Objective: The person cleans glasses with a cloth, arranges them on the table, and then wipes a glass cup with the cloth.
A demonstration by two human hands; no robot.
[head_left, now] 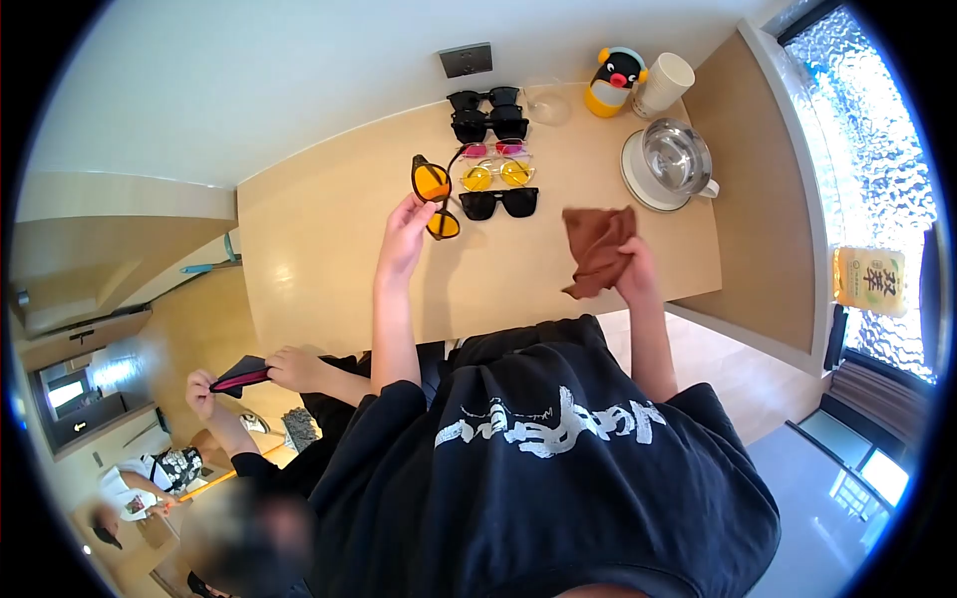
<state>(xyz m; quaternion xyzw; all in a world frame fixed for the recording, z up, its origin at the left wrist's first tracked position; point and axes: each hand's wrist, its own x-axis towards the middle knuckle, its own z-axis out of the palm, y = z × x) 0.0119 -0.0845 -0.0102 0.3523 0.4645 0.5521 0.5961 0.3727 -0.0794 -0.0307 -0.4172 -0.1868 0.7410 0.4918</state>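
My left hand [403,239] grips a pair of sunglasses [433,182] with orange lenses and dark frames, held up over the tabletop with the temples unfolded. A crumpled brown cloth [598,249] hangs from my right hand [638,271], its fingers closed on one edge, apart from the sunglasses. Just beyond my left hand, several glasses lie in a column: black sunglasses [499,203] nearest, then yellow-lensed glasses [496,174], pink-lensed glasses [493,149] and more black sunglasses [489,126] toward the wall.
At the back right of the wooden table [329,219] stand a penguin figure [610,82], white paper cups [664,84] and a clear pot [676,159] on a round base. Beside me on the left, another person's hands [289,369] hold a dark pouch [240,376] with pink edging.
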